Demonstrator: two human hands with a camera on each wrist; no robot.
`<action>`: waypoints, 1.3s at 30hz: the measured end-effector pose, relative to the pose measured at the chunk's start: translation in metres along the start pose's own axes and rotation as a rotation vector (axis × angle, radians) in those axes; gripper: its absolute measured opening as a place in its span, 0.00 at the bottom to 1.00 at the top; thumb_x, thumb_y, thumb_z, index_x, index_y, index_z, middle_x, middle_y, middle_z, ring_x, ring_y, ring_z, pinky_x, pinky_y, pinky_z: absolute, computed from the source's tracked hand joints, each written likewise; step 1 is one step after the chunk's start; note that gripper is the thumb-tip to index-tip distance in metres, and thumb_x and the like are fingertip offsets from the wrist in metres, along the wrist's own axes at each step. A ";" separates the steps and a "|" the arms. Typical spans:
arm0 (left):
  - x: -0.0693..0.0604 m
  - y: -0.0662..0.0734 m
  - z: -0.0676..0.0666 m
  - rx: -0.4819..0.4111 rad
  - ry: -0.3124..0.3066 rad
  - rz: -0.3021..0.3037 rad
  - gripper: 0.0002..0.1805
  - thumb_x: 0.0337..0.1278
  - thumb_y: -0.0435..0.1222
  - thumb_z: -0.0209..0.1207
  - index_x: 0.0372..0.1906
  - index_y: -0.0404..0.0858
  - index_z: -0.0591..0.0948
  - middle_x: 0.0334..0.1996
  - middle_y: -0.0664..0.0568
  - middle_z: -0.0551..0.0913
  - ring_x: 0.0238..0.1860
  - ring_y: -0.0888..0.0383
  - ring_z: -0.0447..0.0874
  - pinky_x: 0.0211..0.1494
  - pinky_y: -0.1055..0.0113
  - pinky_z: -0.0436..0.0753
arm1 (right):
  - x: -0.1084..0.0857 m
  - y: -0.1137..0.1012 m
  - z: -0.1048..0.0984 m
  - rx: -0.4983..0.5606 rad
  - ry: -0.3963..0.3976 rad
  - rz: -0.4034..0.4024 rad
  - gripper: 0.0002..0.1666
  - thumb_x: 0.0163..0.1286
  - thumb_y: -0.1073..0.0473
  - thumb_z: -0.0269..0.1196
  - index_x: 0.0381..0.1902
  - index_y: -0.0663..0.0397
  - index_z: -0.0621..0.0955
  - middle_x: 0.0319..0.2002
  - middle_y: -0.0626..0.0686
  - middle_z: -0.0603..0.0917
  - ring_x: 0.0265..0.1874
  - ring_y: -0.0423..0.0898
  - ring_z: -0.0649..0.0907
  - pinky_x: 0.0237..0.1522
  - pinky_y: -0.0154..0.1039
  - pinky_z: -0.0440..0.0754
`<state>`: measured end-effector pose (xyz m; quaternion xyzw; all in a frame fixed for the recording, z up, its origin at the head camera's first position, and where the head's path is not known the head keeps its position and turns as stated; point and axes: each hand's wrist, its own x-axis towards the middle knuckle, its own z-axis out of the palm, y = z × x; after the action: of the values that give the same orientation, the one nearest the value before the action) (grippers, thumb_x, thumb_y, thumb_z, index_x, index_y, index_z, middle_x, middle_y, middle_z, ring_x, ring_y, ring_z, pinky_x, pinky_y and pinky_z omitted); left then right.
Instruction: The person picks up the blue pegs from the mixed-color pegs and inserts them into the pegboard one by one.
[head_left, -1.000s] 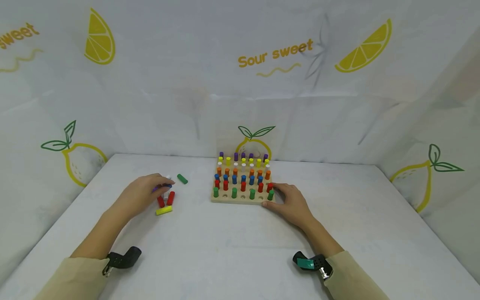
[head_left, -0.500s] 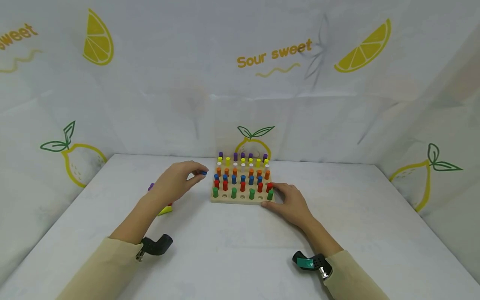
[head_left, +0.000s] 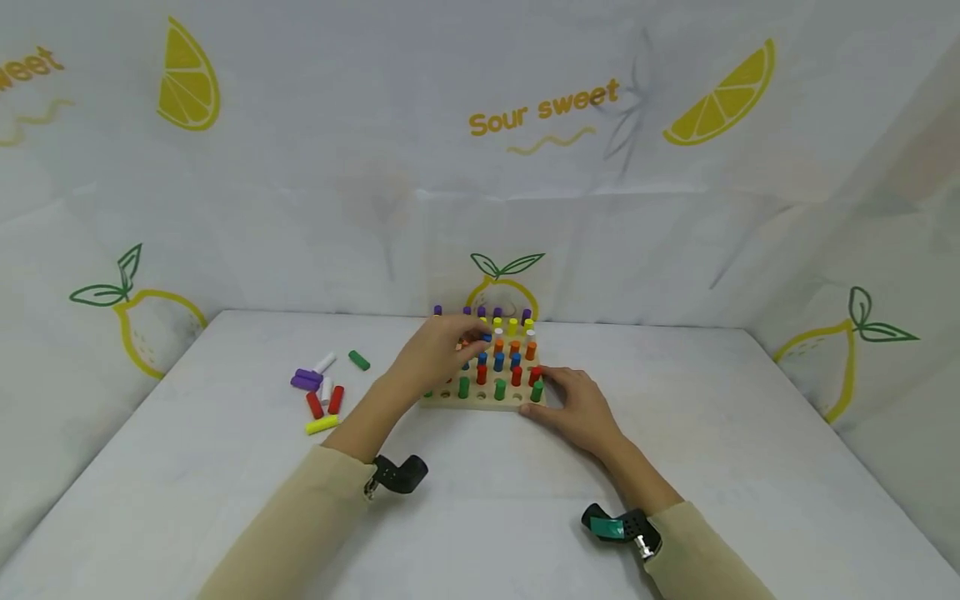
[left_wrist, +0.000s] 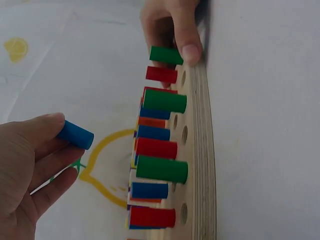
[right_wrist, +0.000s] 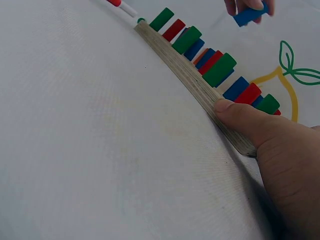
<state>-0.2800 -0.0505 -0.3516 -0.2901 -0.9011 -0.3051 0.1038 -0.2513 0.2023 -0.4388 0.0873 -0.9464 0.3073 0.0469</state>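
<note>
My left hand pinches a blue peg between thumb and fingers, in the air above the wooden pegboard. The peg is tilted and apart from the board. Rows of coloured pegs stand in the board, with green pegs in the front row and purple pegs at the back. Some front-row holes show between the green ones. My right hand holds the board's front right corner, its thumb on the front edge. The left hand hides part of the board's left side in the head view.
Loose pegs lie on the white table left of the board: a green peg, white pegs, purple pegs, red pegs and a yellow peg. A lemon-printed curtain hangs behind the table.
My left hand has carried the blue peg rightward from the loose pegs to above the board. The right hand stays at the board's corner.
</note>
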 end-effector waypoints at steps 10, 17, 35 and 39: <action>0.025 0.010 0.040 -0.102 -0.023 0.046 0.14 0.69 0.39 0.62 0.55 0.41 0.85 0.44 0.54 0.89 0.43 0.59 0.87 0.47 0.67 0.86 | -0.001 -0.001 0.000 0.003 0.016 -0.015 0.45 0.59 0.37 0.73 0.69 0.51 0.75 0.66 0.57 0.80 0.69 0.58 0.74 0.71 0.61 0.70; 0.033 0.009 0.060 -0.125 -0.039 -0.018 0.13 0.70 0.41 0.61 0.54 0.43 0.85 0.43 0.55 0.89 0.43 0.59 0.85 0.46 0.66 0.85 | 0.000 -0.002 0.003 0.012 0.024 -0.044 0.45 0.59 0.36 0.72 0.69 0.53 0.76 0.66 0.56 0.80 0.68 0.58 0.75 0.71 0.61 0.71; 0.048 0.010 0.079 -0.133 -0.140 -0.132 0.12 0.68 0.39 0.63 0.51 0.40 0.86 0.47 0.52 0.90 0.51 0.57 0.87 0.60 0.61 0.84 | -0.002 -0.002 0.000 -0.001 0.034 -0.050 0.44 0.60 0.37 0.72 0.69 0.51 0.76 0.65 0.55 0.81 0.68 0.58 0.75 0.70 0.61 0.71; 0.052 0.013 0.082 -0.070 -0.149 -0.152 0.08 0.64 0.40 0.67 0.44 0.42 0.87 0.43 0.53 0.91 0.49 0.57 0.87 0.59 0.59 0.83 | -0.002 0.000 0.000 -0.002 0.032 -0.039 0.43 0.60 0.36 0.72 0.69 0.47 0.76 0.65 0.55 0.81 0.68 0.58 0.75 0.70 0.61 0.71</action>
<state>-0.3149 0.0317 -0.3913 -0.2462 -0.9145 -0.3210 0.0026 -0.2490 0.2025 -0.4388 0.1010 -0.9439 0.3069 0.0681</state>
